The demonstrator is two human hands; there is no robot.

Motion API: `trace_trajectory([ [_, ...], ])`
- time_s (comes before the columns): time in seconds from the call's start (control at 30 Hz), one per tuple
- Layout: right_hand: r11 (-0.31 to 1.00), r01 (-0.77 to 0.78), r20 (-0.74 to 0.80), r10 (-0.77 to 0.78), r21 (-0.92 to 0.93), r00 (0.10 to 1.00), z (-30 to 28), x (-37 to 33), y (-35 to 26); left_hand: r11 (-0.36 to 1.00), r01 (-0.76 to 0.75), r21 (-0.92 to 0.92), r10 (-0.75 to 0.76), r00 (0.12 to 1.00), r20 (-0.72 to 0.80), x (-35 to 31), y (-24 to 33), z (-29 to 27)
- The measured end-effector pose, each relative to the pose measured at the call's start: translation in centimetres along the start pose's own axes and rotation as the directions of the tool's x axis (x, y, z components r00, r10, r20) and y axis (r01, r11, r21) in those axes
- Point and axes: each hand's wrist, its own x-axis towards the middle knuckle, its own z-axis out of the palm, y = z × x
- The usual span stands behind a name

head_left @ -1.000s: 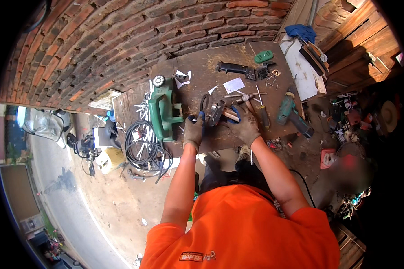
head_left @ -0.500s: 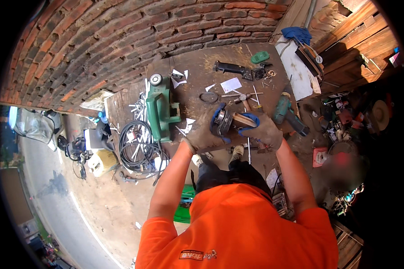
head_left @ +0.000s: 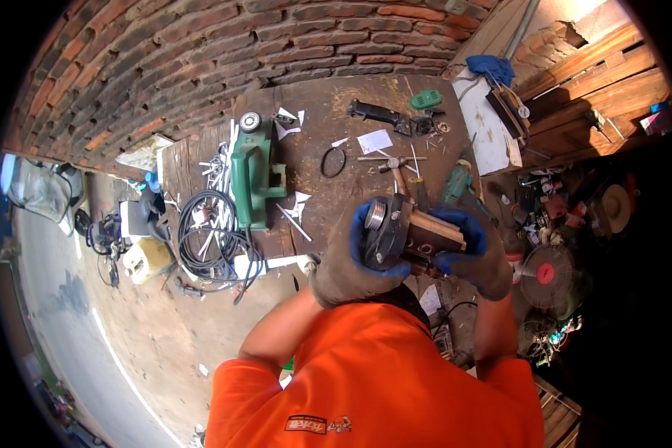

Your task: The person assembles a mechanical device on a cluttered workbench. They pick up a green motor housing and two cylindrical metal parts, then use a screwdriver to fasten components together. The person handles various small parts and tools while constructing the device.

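Observation:
Both of my hands wear gloves with brown backs and blue palms. They hold a dark power-tool part [head_left: 388, 237] close to my chest, beyond the table's front edge. It has a ribbed silver round piece on its left and a tan flat-edged block on its right. My left hand [head_left: 351, 250] wraps round the dark housing from the left and below. My right hand [head_left: 478, 250] closes on the block end, with its fingertips partly hidden. Just beyond the part, a hammer [head_left: 397, 170] and a screwdriver [head_left: 417, 168] lie on the table.
A green power planer [head_left: 250, 179] stands on the wooden table [head_left: 313, 104], beside a coiled black cable [head_left: 201, 231]. Farther back are a black handle [head_left: 381, 116], a green cover [head_left: 425, 98] and a black ring [head_left: 333, 162]. A green drill [head_left: 458, 183] rests at the right edge.
Both hands have brought the power-tool part nearer to my chest and tilted it, so its silver round piece faces up more. The view has shifted slightly. The things on the table lie as before.

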Motion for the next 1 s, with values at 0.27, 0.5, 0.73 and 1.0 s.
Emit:
trace_trajectory([
  [0.27,0.480,0.465,0.095,-0.613,-0.744,0.785,1.0,-0.2,1.2,0.970,0.086,-0.228,-0.103,0.993,-0.062,-0.9,-1.3,0.6],
  [0.5,0.987,0.153,-0.144,-0.144,0.054,0.979,-2.5,0.4,3.0,0.968,0.087,-0.236,-0.114,0.989,-0.099,-1.1,-1.0,0.6],
  [0.73,0.649,0.563,0.023,-0.645,-0.512,0.764,0.3,0.4,1.9,0.919,0.097,-0.381,-0.174,0.969,-0.174,-0.9,-1.8,0.8],
  [1.0,0.692,0.383,0.053,-0.448,-0.612,0.893,-0.6,0.2,1.9,0.797,0.040,-0.602,-0.190,0.964,-0.187,-1.3,-2.6,0.9],
])
